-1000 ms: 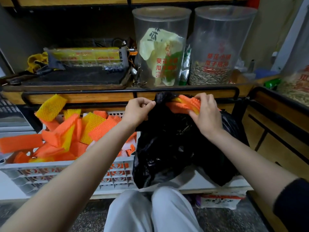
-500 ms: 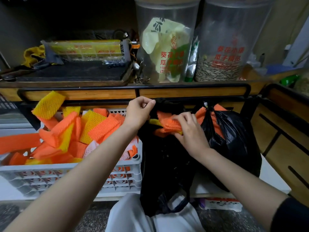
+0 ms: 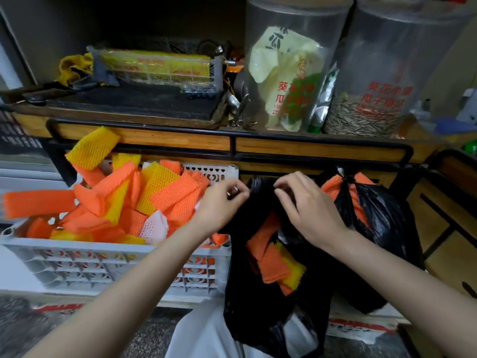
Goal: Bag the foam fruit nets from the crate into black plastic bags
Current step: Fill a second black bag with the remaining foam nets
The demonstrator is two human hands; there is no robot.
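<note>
So, head view: my left hand point(image 3: 222, 202) and right hand point(image 3: 307, 210) each pinch the black bag point(image 3: 258, 311) by its top edge, likely holding the mouth up so the foam nets point(image 3: 273, 267) inside don't spill. Most nets lie in the crate point(image 3: 103, 264). 1 tied bag point(image 3: 382, 218) sits just beside.

The right grip point(image 3: 307, 210) has let go of the bunch of nets point(image 3: 273, 264) it held a second ago at the mouth of the bag point(image 3: 258, 319). The nets now lie inside the bag, below both grips. The right grip has moved to the bag's rim and pinches it just beside the left grip point(image 3: 222, 205). The bag now hangs lower beneath them, down over the lap.
</note>
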